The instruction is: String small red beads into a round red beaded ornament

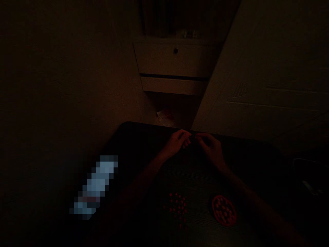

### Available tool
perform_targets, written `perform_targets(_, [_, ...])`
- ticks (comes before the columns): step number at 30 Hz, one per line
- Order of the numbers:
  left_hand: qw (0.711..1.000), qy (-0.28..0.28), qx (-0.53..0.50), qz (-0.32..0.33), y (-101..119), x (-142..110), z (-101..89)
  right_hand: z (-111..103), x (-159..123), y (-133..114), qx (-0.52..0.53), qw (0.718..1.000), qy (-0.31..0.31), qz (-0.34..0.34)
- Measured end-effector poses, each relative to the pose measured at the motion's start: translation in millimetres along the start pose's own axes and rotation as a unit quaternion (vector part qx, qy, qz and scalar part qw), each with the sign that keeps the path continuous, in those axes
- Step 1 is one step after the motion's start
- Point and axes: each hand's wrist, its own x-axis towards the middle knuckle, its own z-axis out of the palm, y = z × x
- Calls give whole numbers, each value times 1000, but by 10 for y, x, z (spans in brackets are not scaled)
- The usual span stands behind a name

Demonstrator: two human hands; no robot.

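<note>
Well, the left hand [178,142] and right hand [212,150] are close together by the far edge of the dark table [133,137]. Their fingers bend in, but it's too dim to tell if they pinch anything. Little red bits [182,207] lie near, left of a round red dish [234,214].

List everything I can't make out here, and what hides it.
All in the head view:
Whether the left hand and right hand hold anything: too small and dark at the fingertips.
What the glowing shape shows: covered by blocky pixels.
What the small red pieces are: tiny, dim.
Contents of the round red dish: lost in darkness.
</note>
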Motion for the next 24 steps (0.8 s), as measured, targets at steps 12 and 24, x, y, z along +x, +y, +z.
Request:
perform_targets(12, [1000, 17, -6, -2, -23, -1, -4, -18, 13, -41, 31, 999, -25, 27])
perform_targets(24, [999, 23, -29, -10, -13, 5, -5, 15, 8, 1, 65, 996, -48, 44])
